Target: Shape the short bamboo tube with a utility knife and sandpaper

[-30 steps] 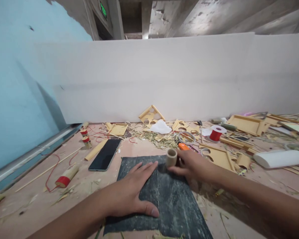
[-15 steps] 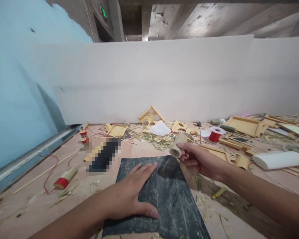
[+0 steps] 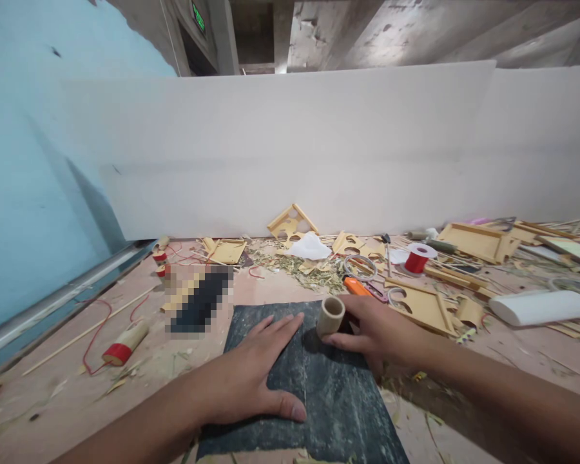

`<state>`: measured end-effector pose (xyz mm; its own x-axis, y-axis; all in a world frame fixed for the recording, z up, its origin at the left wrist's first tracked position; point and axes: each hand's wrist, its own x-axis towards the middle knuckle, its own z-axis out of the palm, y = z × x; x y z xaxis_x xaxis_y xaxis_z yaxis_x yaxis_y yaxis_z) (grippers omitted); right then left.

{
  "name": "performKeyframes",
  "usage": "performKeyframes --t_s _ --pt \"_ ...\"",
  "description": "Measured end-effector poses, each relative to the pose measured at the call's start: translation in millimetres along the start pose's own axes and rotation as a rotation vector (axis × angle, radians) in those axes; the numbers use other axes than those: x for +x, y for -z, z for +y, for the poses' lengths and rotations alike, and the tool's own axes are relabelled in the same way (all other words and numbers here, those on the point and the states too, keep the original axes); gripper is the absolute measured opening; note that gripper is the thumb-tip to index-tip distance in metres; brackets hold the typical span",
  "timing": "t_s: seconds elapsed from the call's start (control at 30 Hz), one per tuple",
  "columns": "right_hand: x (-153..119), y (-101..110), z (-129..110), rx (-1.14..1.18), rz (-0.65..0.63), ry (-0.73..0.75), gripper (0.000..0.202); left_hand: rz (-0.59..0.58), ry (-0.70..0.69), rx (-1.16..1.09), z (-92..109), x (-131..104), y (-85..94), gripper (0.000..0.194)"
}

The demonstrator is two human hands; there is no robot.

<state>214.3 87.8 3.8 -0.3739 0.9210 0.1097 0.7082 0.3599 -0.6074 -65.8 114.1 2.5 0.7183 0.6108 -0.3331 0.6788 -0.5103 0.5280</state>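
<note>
A dark, worn sheet that looks like sandpaper [image 3: 338,399] lies flat on the table in front of me. My left hand [image 3: 265,374] rests on it with the palm down and the fingers stretched out. Near the sheet's far right corner, my right hand [image 3: 367,328] grips a short bamboo tube [image 3: 330,317]. The tube stands upright with its open end facing up. Its lower end is at the sheet's surface; whether it touches cannot be seen exactly.
Behind the right hand lie an orange utility knife [image 3: 355,287], a wire coil [image 3: 360,267] and a red ribbon spool [image 3: 418,259]. At left is a red-banded bamboo piece [image 3: 125,343] with red string. A white tube [image 3: 544,308] lies at right. A white board [image 3: 290,148] stands behind.
My right hand has lowered the bamboo tube toward the sheet and turned it from tilted to upright. The orange knife behind it has come into view. My left hand stays in place.
</note>
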Motion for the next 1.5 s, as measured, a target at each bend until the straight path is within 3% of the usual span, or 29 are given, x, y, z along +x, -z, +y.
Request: performKeyframes --t_s 0.07,0.23,0.43,0.6,0.73,0.9,1.07,1.23,1.37,1.5 --pt "1.4 -1.0 1.0 -0.08 -0.028 0.043 0.025 0.004 -0.006 0.004 0.1 -0.1 -0.1 0.125" --pt "0.0 -4.4 -6.3 -0.149 0.011 -0.056 0.024 0.021 -0.036 0.007 -0.3 0.1 0.0 0.124" --pt "-5.9 -12.0 -12.8 -0.016 -0.085 0.096 0.024 0.005 -0.06 0.012 -1.4 0.3 0.4 0.126" --pt "1.4 -3.4 -0.7 -0.148 0.037 -0.091 0.022 -0.006 -0.009 0.031 0.8 0.2 0.8 0.126" --pt "0.5 -5.0 -7.9 -0.047 -0.076 0.056 0.023 0.004 -0.042 0.016 1.6 0.0 1.0 0.125" --pt "1.2 -4.0 -8.9 -0.16 0.04 -0.155 0.022 0.019 -0.029 -0.003 -2.0 0.3 -0.8 0.125" --pt "-2.0 -8.0 -13.6 -0.03 -0.11 -0.008 0.022 0.04 -0.06 -0.005 -2.3 1.2 -2.2 0.124" --pt "-0.5 -7.1 -10.5 -0.195 0.021 -0.184 0.025 0.02 -0.01 -0.001 0.8 0.3 -0.4 0.125" --pt "-0.4 -8.3 -10.9 -0.065 -0.109 -0.054 0.024 0.02 -0.043 -0.006 0.0 -0.1 -1.0 0.123" --pt "1.3 -7.1 -10.6 -0.239 0.044 -0.264 0.028 0.033 -0.023 -0.007 -1.6 0.8 -2.4 0.126"
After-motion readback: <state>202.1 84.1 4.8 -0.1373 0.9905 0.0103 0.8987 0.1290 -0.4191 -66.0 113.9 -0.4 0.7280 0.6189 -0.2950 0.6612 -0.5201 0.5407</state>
